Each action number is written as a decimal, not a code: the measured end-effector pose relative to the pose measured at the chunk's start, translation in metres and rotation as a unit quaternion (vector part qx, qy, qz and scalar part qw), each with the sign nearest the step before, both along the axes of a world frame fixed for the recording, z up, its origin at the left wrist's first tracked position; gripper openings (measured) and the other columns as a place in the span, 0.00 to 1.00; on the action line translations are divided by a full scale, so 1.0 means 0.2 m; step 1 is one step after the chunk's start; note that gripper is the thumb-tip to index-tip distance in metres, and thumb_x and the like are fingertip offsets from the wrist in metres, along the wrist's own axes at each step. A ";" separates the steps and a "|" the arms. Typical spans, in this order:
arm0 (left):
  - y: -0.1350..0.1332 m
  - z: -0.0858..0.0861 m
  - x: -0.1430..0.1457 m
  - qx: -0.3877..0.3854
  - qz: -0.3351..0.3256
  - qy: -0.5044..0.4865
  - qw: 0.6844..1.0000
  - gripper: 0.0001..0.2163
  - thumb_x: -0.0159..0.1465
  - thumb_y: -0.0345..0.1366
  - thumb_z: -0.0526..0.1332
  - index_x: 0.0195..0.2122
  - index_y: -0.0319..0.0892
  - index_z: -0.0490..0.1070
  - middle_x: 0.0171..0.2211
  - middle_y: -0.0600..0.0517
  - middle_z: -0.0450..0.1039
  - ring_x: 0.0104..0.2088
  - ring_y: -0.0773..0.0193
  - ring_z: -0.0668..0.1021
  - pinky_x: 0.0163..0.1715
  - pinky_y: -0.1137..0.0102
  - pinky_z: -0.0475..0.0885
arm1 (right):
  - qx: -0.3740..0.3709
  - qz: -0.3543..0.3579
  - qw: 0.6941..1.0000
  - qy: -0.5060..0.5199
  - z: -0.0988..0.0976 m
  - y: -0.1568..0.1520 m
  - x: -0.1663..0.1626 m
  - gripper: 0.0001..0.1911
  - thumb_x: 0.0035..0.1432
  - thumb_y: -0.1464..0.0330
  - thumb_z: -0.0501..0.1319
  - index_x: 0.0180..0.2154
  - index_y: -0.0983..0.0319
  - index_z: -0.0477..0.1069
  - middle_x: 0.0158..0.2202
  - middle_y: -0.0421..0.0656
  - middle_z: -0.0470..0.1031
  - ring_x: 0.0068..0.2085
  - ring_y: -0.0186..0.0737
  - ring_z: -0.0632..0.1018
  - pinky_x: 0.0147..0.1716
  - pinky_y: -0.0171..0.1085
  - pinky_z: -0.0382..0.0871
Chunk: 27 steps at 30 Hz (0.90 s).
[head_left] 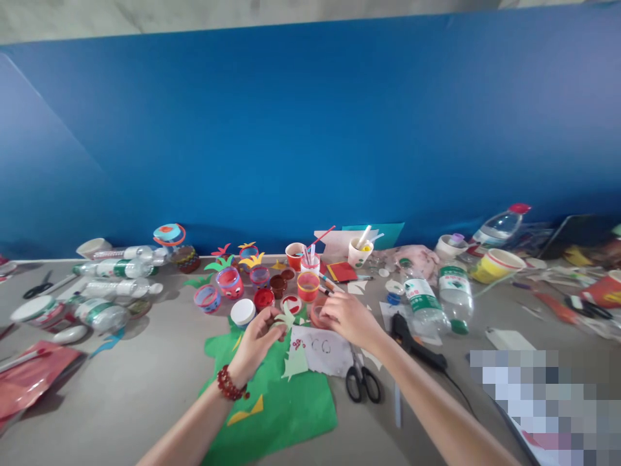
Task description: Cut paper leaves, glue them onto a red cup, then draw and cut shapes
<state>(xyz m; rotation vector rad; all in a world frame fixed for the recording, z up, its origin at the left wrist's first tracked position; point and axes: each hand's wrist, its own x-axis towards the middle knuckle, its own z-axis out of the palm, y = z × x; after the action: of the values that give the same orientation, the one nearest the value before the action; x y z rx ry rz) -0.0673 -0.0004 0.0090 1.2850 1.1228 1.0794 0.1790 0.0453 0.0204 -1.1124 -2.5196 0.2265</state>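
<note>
My left hand point(261, 335), with a red beaded bracelet, pinches a pale green paper leaf cutout point(286, 318) between thumb and fingers. My right hand point(348, 316) closes its fingers on the rim of a small reddish cup point(317, 312). Between and below the hands lie a white sheet with drawn shapes point(323, 351) and a pale green paper scrap point(295, 364), partly over green paper point(276, 408). Black-handled scissors point(363, 382) lie below my right wrist. Just beyond the hands stand open red paint pots point(264, 298) and an orange-and-yellow cup point(308, 287).
Decorated cups with paper leaves point(229, 283) stand beyond my left hand. Plastic bottles lie at left point(114, 268) and stand at right point(455, 294). A black glue gun point(412, 340) with its cord lies right of my right forearm. A blue partition point(310, 129) closes off the back.
</note>
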 end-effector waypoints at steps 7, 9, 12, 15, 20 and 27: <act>0.03 0.05 0.04 0.025 -0.038 0.014 0.999 0.05 0.58 0.35 0.61 0.33 0.40 0.69 0.28 0.54 0.68 0.29 0.66 0.71 0.31 0.72 0.67 | -0.003 0.023 0.999 0.047 0.03 0.01 0.04 0.11 0.63 0.72 0.58 0.32 0.59 0.78 0.34 0.43 0.80 0.39 0.42 0.75 0.42 0.39 0.67; 0.05 0.07 0.05 0.035 -0.042 0.020 0.998 0.05 0.58 0.34 0.60 0.34 0.40 0.69 0.29 0.54 0.69 0.30 0.66 0.71 0.31 0.73 0.68 | 0.010 -0.012 0.996 0.089 0.02 0.02 0.07 0.10 0.64 0.70 0.58 0.33 0.59 0.78 0.36 0.44 0.80 0.40 0.42 0.76 0.42 0.39 0.67; 0.08 0.08 0.07 0.044 -0.034 0.035 0.998 0.05 0.58 0.34 0.60 0.34 0.41 0.70 0.28 0.55 0.69 0.29 0.67 0.71 0.30 0.73 0.67 | 0.015 -0.112 0.981 0.155 0.01 0.03 0.12 0.11 0.65 0.66 0.57 0.33 0.60 0.77 0.35 0.44 0.80 0.36 0.41 0.76 0.37 0.36 0.67; 0.11 0.09 0.09 0.043 -0.021 0.050 0.998 0.06 0.57 0.35 0.61 0.35 0.41 0.70 0.28 0.55 0.70 0.28 0.67 0.72 0.29 0.74 0.67 | -0.009 -0.170 0.964 0.205 0.01 0.02 0.14 0.13 0.65 0.63 0.57 0.34 0.61 0.76 0.31 0.43 0.78 0.30 0.38 0.76 0.29 0.34 0.66; 0.12 0.10 0.12 0.067 -0.022 0.072 0.995 0.07 0.58 0.36 0.61 0.37 0.41 0.72 0.31 0.53 0.73 0.31 0.65 0.74 0.31 0.73 0.69 | -0.033 -0.171 0.952 0.253 -0.01 -0.06 0.13 0.12 0.64 0.62 0.57 0.35 0.61 0.75 0.32 0.44 0.78 0.30 0.38 0.76 0.28 0.33 0.67; 0.11 0.04 0.12 0.039 -0.026 0.045 0.998 0.11 0.57 0.40 0.65 0.38 0.41 0.72 0.31 0.53 0.74 0.29 0.65 0.75 0.32 0.71 0.71 | 0.010 -0.275 0.948 0.161 -0.11 -0.29 0.47 0.13 0.64 0.61 0.54 0.35 0.59 0.74 0.35 0.46 0.79 0.31 0.42 0.78 0.30 0.36 0.71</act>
<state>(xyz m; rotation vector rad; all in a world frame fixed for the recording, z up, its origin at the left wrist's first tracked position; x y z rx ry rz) -0.0432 0.0208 0.0177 1.4289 1.1172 1.0441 0.2724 -0.0123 -0.0018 -1.5717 -1.8426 0.2052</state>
